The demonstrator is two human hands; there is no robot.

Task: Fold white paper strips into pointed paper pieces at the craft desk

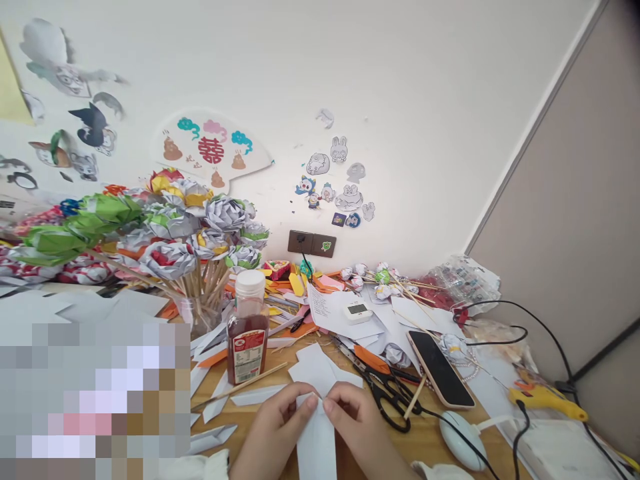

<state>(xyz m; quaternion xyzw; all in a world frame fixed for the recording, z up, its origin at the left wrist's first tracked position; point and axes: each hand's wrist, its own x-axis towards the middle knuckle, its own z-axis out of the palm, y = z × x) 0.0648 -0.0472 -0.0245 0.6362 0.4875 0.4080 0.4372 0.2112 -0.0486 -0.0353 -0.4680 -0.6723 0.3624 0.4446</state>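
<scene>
Between my two hands is a white sheet of paper (pixel 317 440), a long strip that hangs down toward me. My left hand (pixel 286 420) pinches its upper left edge between thumb and fingers. At the upper right edge, my right hand (pixel 353 417) does the same, and the two thumbs nearly meet. More white paper (pixel 317 365) spreads out just behind my fingertips; whether it joins the held strip I cannot tell. Right of my right hand lie black-handled scissors (pixel 387 393). Folded paper pieces (pixel 260 395) lie left of my left hand.
A red-brown bottle (pixel 247 333) stands behind my left hand. Paper flowers (pixel 200 227) on sticks fill a container at the left. To the right are a phone (pixel 440 369), a white mouse-shaped object (pixel 463 439), a yellow glue gun (pixel 547 403) and cables. A small timer (pixel 357 311) sits behind.
</scene>
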